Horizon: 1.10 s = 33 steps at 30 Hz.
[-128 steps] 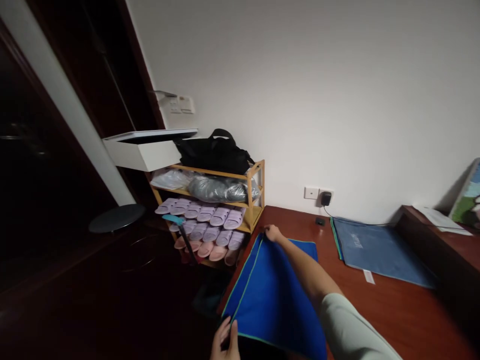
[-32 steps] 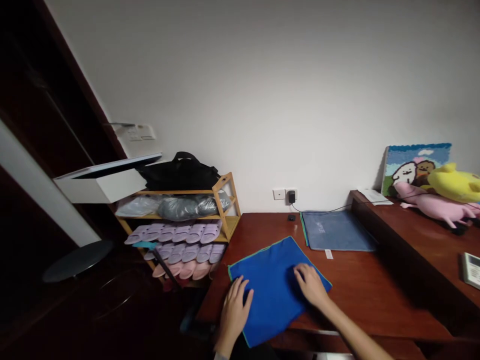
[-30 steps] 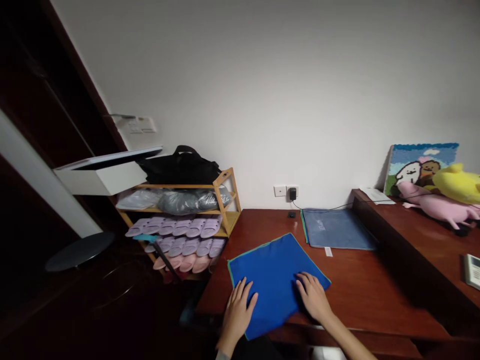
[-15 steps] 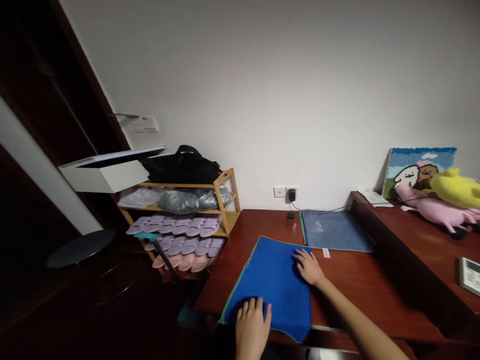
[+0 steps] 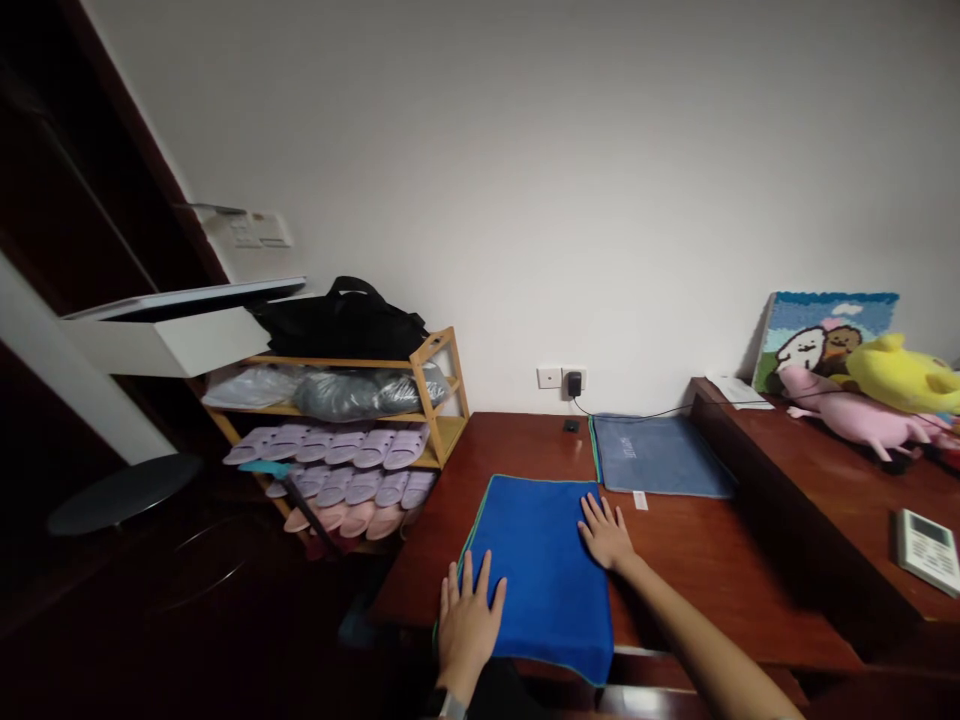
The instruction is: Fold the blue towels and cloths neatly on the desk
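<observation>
Pale lettering (image 5: 629, 449) on the grey-blue cloth (image 5: 667, 465), at the back edge of the desk (image 5: 735, 575), is illegible; the white tag (image 5: 640, 500) shows no readable print. The blue cloth (image 5: 544, 570) overhangs the desk's front edge, toward the left corner. Left hand (image 5: 470, 625) and right hand (image 5: 607, 540) lie flat on it, fingers spread, gripping nothing. Desk surface: glossy red-brown. White wall (image 5: 450, 180) behind; shoe rack (image 5: 451, 437) beyond the left edge.

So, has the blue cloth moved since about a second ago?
Yes: the blue cloth has turned counterclockwise; its far right corner now lies close to the unmoved slate cloth.
</observation>
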Motion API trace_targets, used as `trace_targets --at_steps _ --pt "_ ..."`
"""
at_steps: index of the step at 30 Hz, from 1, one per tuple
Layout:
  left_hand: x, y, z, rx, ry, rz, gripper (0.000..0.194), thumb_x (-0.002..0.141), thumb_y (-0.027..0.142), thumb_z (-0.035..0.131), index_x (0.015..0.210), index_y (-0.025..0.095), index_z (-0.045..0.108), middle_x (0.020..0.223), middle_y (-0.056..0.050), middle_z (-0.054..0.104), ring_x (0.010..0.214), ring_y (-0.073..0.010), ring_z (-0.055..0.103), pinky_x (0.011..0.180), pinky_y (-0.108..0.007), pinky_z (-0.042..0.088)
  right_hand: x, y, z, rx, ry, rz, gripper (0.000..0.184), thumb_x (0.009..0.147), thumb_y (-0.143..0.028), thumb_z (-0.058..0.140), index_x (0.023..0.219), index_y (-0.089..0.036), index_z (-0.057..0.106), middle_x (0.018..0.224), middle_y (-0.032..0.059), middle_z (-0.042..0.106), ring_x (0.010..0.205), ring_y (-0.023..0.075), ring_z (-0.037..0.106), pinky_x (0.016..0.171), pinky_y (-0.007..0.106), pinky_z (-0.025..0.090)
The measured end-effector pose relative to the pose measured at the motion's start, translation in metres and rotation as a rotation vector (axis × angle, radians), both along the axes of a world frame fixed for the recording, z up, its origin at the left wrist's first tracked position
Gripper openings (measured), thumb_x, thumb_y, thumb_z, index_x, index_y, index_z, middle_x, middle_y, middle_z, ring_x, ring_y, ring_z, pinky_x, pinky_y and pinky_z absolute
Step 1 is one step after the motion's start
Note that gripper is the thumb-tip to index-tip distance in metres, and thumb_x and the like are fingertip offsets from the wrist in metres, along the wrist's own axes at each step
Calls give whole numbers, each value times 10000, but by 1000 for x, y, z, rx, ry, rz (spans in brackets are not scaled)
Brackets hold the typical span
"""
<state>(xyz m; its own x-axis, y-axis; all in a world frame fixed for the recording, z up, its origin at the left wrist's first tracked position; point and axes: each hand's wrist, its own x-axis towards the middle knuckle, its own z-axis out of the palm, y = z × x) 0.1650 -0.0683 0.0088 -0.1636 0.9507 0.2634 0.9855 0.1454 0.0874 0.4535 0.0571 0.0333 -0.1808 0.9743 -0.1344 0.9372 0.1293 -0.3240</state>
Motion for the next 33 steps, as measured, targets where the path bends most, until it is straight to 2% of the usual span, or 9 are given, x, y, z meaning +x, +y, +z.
trace_targets --at_steps 4,9,12,15,20,23,25,28,33 --pt "13 -10 -8 62 4 55 620 987 513 410 1532 229 493 1594 -142 487 1478 -407 419 1208 -598 321 -11 17 4 29 20 -40 692 1051 -522 138 1667 -209 135 1736 -3 97 1603 223 52 1291 458 60" --pt "1 -14 -20 77 23 52 624 960 536 441 1524 276 503 1596 -105 489 1476 -413 422 1205 -623 315 -21 26 -8 74 7 -80 730 1041 -505 144 1656 -112 173 1727 62 150 1603 223 51 1293 418 22" --pt "-3 -5 -18 95 46 35 622 967 513 448 1515 226 523 1579 -135 499 1478 -412 420 1202 -632 323 -23 27 -14 97 22 -95 747 1036 -518 139 1653 -97 175 1725 74 142 1603 215 54 1294 414 19" --pt "16 21 -2 127 32 -80 587 1018 470 398 1512 177 521 1592 -143 475 1492 -353 415 1211 -567 359 -23 27 -13 93 24 -104 759 1030 -521 145 1651 -86 165 1727 69 115 1603 212 56 1295 406 16" --pt "88 93 28 62 -53 -414 525 1072 428 309 1558 278 440 1637 -59 419 1526 -258 369 1249 -503 333 -23 26 -8 95 32 -113 746 1024 -483 193 1650 -78 165 1728 69 85 1603 214 48 1295 398 26" --pt "124 134 30 -51 -87 -476 527 1078 445 275 1566 307 421 1648 -50 399 1540 -250 340 1262 -512 301 -24 27 -9 85 14 -96 711 1021 -429 193 1646 -90 198 1725 63 107 1602 212 50 1295 400 22" --pt "131 153 26 -121 -104 -505 539 1077 495 251 1568 341 411 1652 -28 392 1545 -240 329 1270 -507 282 -25 28 -11 79 1 -92 684 1024 -390 165 1645 -106 209 1724 47 118 1602 203 54 1294 400 17" --pt "110 166 17 -154 -96 -535 575 1062 579 220 1578 380 380 1673 -7 350 1555 -238 307 1275 -509 256 -27 30 -11 82 4 -109 688 1031 -417 157 1646 -112 184 1723 37 116 1601 197 58 1295 396 14" --pt "21 167 10 -140 -20 -351 592 1055 587 272 1592 354 360 1680 -43 331 1563 -275 283 1268 -543 233 -25 29 -3 78 22 -130 714 1043 -490 138 1650 -113 140 1723 28 99 1602 186 40 1294 385 0"
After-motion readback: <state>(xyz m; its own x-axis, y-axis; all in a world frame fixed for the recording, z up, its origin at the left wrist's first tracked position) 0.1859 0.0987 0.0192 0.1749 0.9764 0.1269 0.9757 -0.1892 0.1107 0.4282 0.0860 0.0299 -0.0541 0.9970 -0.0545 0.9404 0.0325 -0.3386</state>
